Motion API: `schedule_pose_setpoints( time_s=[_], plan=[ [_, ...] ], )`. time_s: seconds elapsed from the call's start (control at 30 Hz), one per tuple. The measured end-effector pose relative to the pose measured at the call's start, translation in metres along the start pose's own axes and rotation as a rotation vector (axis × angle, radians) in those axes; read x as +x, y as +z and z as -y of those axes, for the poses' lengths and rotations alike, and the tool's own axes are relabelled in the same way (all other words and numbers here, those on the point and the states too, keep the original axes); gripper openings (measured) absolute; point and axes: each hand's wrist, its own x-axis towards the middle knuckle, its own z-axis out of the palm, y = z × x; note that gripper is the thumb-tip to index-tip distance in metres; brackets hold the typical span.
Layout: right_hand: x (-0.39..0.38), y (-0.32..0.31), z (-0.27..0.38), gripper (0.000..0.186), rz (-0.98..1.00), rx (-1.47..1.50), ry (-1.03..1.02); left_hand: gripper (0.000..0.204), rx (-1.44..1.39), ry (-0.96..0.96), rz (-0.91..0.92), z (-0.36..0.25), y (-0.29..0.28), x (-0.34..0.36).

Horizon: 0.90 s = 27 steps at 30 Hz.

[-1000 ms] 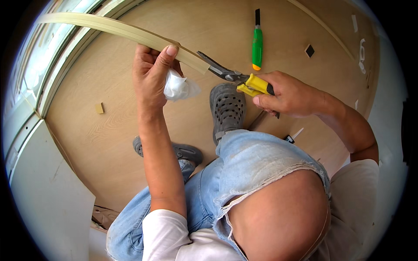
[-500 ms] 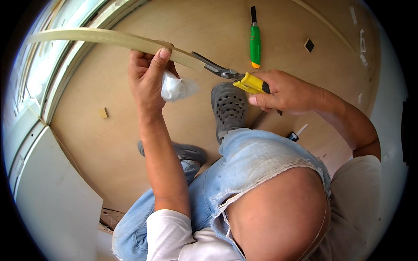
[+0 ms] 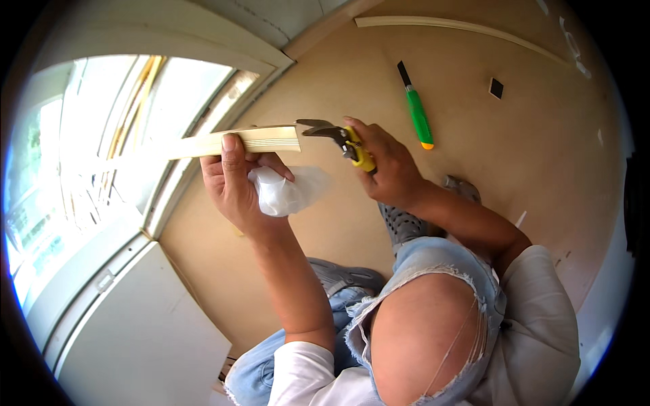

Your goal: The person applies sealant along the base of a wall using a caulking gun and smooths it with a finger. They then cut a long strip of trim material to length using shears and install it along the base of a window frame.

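My left hand (image 3: 233, 186) grips a long cream moulding strip (image 3: 271, 140) near its right end, thumb on the face with the fine grooves. Held in the same hand is a crumpled white plastic wrap (image 3: 288, 193), hanging below the strip. In my right hand (image 3: 396, 169) is a pair of snips (image 3: 360, 152) with yellow handles and dark jaws. Their jaws are parted and lie just beside the strip's cut end. Whether the upper jaw touches the strip's corner I cannot tell. The strip's far left part fades into window glare.
On the brown floor lie a green utility knife (image 3: 418, 118), a small dark square piece (image 3: 496, 88) and another long strip (image 3: 460, 27). A bright window frame (image 3: 223, 101) stands at the left, above a white panel (image 3: 142, 325). My grey clogs (image 3: 345, 274) rest on the floor.
The snips have come off the strip's end, and their jaws now stand apart beside it. The strip has turned its grooved face into view. My head view has shifted left and up.
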Motion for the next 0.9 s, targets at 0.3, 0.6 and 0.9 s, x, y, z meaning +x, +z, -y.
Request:
schedule_pose_setpoints(
  time_s=[0.3,0.6,0.9],
  plan=[
    [0.046,0.019,0.033,0.065,-0.203,0.114,0.024,0.027,-0.073,-0.115,-0.091,-0.039,0.041,0.017],
    [0.064,0.010,0.040,0.069,-0.249,0.167,0.025,0.031,-0.263,-0.237,-0.107,-0.049,0.079,0.019],
    [0.068,0.016,0.057,0.066,-0.326,0.404,0.138,0.031,0.028,-0.077,-0.197,-0.038,0.106,0.012]
  ],
)
